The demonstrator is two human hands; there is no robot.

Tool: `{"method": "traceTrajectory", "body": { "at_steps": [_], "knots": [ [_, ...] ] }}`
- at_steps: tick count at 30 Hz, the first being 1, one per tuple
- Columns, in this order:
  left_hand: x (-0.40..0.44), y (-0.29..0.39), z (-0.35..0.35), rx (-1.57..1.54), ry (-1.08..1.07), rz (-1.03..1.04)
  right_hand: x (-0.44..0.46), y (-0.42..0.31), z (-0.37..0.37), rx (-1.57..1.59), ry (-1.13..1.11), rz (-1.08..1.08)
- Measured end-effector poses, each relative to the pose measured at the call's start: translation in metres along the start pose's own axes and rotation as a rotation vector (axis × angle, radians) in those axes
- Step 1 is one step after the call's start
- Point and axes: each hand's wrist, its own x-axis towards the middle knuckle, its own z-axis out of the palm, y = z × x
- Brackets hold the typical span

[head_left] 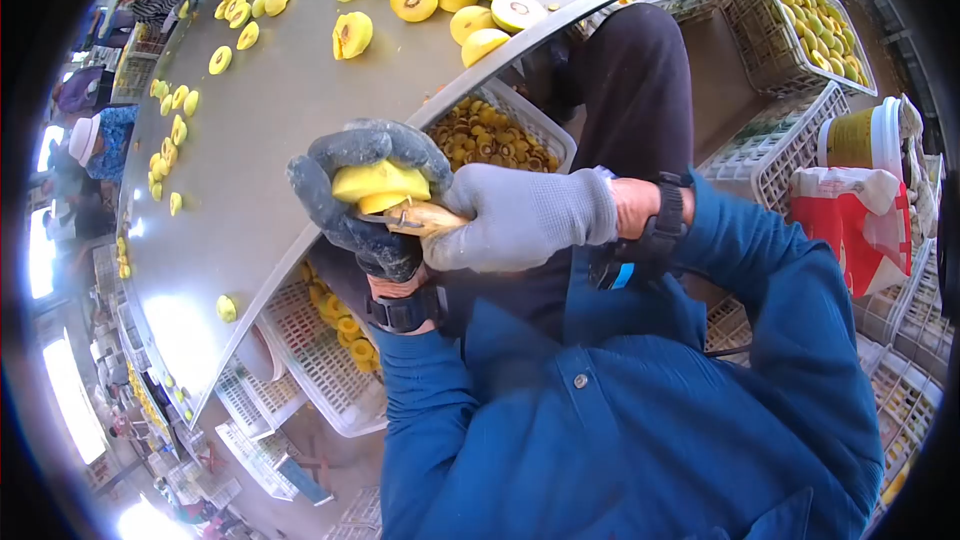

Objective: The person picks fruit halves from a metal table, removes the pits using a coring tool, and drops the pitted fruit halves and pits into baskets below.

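Cupping a yellow piece of fruit (pixel 380 182), the left hand (pixel 335 215) reaches forward at the near edge of the metal table (pixel 270 130), its forearm rising from the near side. Its dark-gloved fingers are bent, half closed, and wrap the left and far sides of the fruit, which sits within their curl.

The right hand (pixel 530 215), in a grey glove, comes in from the right with the wrist nearly straight and the forearm low across the lap. It is closed around the wooden handle (pixel 425 219) of a small tool, gripping it firmly; the tool's thin metal part points left, at the near side of the fruit. Whether the metal is inside the flesh cannot be told.

Cut fruit (pixel 414 0) lies on the far part of the table. A crate of fruit pieces (pixel 490 135) stands just beyond the right hand, below the table edge.
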Motion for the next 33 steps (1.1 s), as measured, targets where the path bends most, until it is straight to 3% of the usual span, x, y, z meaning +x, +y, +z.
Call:
{"method": "traceTrajectory", "body": {
  "at_steps": [3,4,7,8,11,12,14,15,16,17,19,21,23,26,28,29,33],
  "knots": [
    [0.003,0.0,0.009,0.049,0.277,-0.021,0.006,-0.006,0.003,-0.278,0.263,-0.209],
    [0.004,-0.007,0.002,0.15,0.256,0.026,0.009,-0.002,0.004,-0.534,0.392,-0.301],
    [-0.002,-0.021,-0.012,0.155,0.455,0.053,0.027,0.026,0.013,-0.798,0.637,-0.37],
    [-0.009,-0.02,-0.017,0.162,0.324,0.072,0.03,0.034,0.015,-0.803,0.651,-0.446],
    [-0.016,-0.011,-0.032,-0.093,0.557,0.003,0.045,0.044,0.021,-0.039,0.393,-0.393],
    [-0.018,-0.012,-0.042,-0.034,0.585,0.049,0.033,0.024,0.018,0.259,0.187,-0.01],
    [-0.026,-0.004,-0.059,0.117,0.58,0.098,0.04,0.056,-0.001,0.259,0.008,-0.126],
    [-0.032,0.008,-0.06,-0.109,0.607,0.071,0.05,0.066,-0.005,0.209,0.064,-0.092],
    [-0.041,0.017,-0.064,0.023,0.603,0.121,0.059,0.073,-0.008,0.16,0.118,-0.054],
    [-0.052,0.029,-0.074,0.012,0.625,0.157,0.072,0.08,-0.007,0.05,0.317,0.065],
    [-0.077,0.05,-0.099,-0.007,0.664,0.212,0.089,0.129,-0.027,-0.409,0.452,0.013],
    [-0.11,0.078,-0.141,0.124,0.801,0.254,0.077,0.091,-0.015,-0.134,0.419,0.167],
    [-0.142,0.108,-0.175,0.344,0.906,0.302,0.059,0.081,-0.016,-0.066,0.442,0.244],
    [-0.174,0.15,-0.219,1.227,1.04,0.263,0.052,0.079,-0.029,-0.196,0.499,0.268],
    [-0.155,0.163,-0.218,1.793,0.913,0.267,0.05,0.079,-0.03,-0.187,0.526,0.237],
    [-0.132,0.163,-0.207,1.9,0.793,0.317,0.053,0.093,-0.032,-0.206,0.543,0.173],
    [0.0,0.113,-0.136,1.888,0.156,0.51,0.052,0.103,-0.027,-0.183,0.459,0.048]
  ]
}}
